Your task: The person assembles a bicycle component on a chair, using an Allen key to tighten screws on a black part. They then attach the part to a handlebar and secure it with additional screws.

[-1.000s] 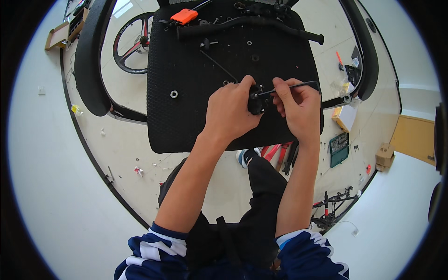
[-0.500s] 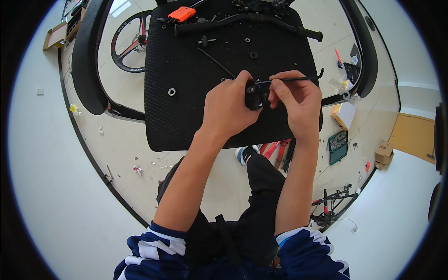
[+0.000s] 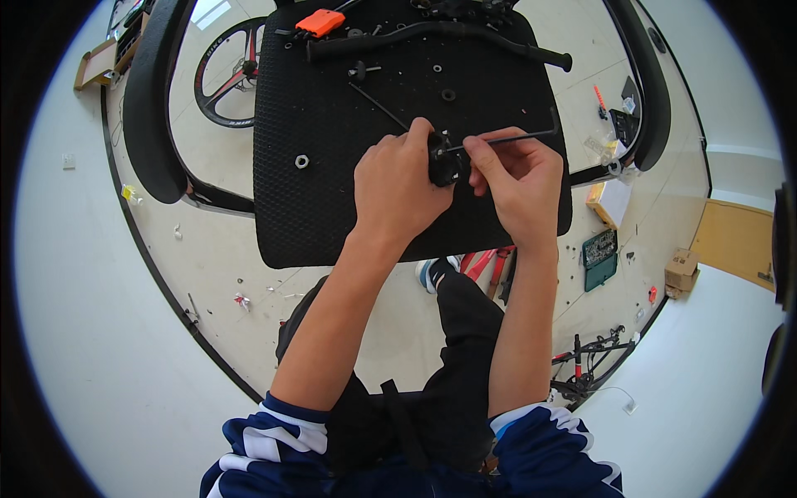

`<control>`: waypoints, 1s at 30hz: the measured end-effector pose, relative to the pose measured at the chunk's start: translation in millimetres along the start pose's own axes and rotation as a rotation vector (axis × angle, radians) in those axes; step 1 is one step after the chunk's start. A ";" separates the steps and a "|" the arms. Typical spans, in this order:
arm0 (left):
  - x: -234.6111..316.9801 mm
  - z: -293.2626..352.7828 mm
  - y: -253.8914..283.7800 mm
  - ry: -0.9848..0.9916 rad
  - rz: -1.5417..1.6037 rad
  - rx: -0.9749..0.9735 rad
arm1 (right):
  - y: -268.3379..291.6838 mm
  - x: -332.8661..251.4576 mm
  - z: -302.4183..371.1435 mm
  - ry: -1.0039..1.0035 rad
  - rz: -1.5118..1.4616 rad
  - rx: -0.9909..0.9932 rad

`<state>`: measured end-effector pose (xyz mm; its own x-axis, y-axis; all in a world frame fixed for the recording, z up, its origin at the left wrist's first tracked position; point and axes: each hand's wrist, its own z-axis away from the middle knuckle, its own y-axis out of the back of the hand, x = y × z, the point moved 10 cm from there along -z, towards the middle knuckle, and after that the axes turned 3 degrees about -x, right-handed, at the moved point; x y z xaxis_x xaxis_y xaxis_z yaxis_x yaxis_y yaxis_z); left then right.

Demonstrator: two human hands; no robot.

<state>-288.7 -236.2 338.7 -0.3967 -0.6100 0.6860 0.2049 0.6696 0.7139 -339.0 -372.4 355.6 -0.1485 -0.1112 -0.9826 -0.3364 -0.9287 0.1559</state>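
My left hand (image 3: 393, 184) is wrapped round a small black bike part (image 3: 445, 166) with a metal bolt, whose exact kind I cannot make out; a thin rod (image 3: 378, 105) sticks out beyond the fingers on its far left. Between thumb and fingers, my right hand (image 3: 525, 176) pinches a long black hex key (image 3: 519, 137). The key's inner end meets the bike part, and its short bent end points away from me at the right. Both hands are above a black textured chair seat (image 3: 332, 217). A loose hex nut (image 3: 301, 162) lies on the seat to the left.
A black handlebar (image 3: 440, 31), an orange tool piece (image 3: 320, 22), washers (image 3: 448, 95) and a small bolt assembly (image 3: 361, 71) lie on the far part of the seat. Armrests (image 3: 154, 108) flank it. A spoked wheel (image 3: 228, 75) and a green case (image 3: 599, 261) are on the floor.
The hex key has turned, its bent end swinging from rising upward to a different angle farther left. Both hands and the bike part have shifted slightly left.
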 end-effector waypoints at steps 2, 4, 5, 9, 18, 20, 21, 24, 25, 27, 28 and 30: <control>-2.0 0.3 1.4 -0.001 -0.021 0.021 | -1.3 3.8 0.3 -0.033 -0.034 0.039; 0.5 -0.6 -0.7 -0.004 -0.030 0.006 | 1.3 7.1 0.8 -0.059 -0.073 0.063; 1.5 -0.7 -2.0 -0.005 -0.035 -0.002 | 1.9 8.7 1.6 -0.070 -0.098 0.064; 0.3 -0.3 -4.0 0.005 -0.011 -0.046 | -1.9 6.9 -1.4 -0.020 -0.137 0.021; 4.4 0.7 -26.3 -0.022 0.416 -0.323 | -8.5 -8.8 -5.0 0.134 -0.174 -0.177; 17.7 4.0 -31.9 -0.053 0.604 -0.487 | -9.3 -11.0 -5.1 0.124 -0.187 -0.241; 21.2 10.1 -41.2 0.016 0.754 -0.665 | -11.3 -12.8 -4.5 0.120 -0.196 -0.276; 21.7 21.6 -46.0 0.105 0.936 -0.837 | -13.1 -12.1 -2.3 0.092 -0.221 -0.348; 23.5 24.6 -47.0 0.107 0.994 -0.873 | -12.1 -10.9 -2.5 0.078 -0.242 -0.346; 21.3 28.3 -48.5 0.184 1.014 -0.968 | -10.9 -6.8 -2.3 0.047 -0.284 -0.341; 20.7 31.2 -50.4 0.224 1.024 -1.015 | -8.7 -5.5 -3.3 0.051 -0.255 -0.314; 18.8 27.3 -49.8 0.227 1.093 -0.943 | -5.7 -3.7 -5.2 0.058 -0.197 -0.260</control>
<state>-330.8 -269.5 312.2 0.4666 -0.1026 0.8785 0.8383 0.3680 -0.4023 -331.7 -368.6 357.9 -0.0484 0.0660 -0.9966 -0.1037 -0.9928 -0.0607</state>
